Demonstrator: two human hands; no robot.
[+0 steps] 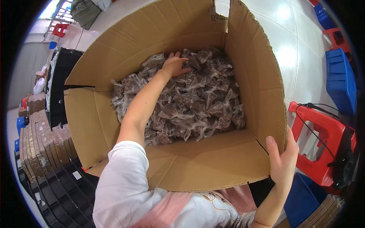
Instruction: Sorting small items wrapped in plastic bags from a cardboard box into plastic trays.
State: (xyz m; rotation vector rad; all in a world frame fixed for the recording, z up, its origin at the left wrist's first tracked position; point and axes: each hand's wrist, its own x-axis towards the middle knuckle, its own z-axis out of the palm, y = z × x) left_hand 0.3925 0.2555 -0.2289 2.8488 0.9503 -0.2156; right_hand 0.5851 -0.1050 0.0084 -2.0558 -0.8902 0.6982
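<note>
A large cardboard box (258,72) stands open in front of me, its flaps raised. Inside lies a layer of many small knotted clear plastic bags (190,98) with brownish contents that I cannot make out. My left hand (175,65) reaches deep into the box and rests on the bags near the far wall, fingers spread. It appears to hold nothing. At the near right corner, my right hand (282,157) grips the box's edge, thumb on the inner side and fingers around the outside.
A red plastic stool (315,136) with a black cable and a dark device stands to the right. Blue bins (339,78) line the far right. Stacked flattened cardboard (45,144) and black crates (62,190) are on the left. A grey-green sack (85,13) lies at the far left.
</note>
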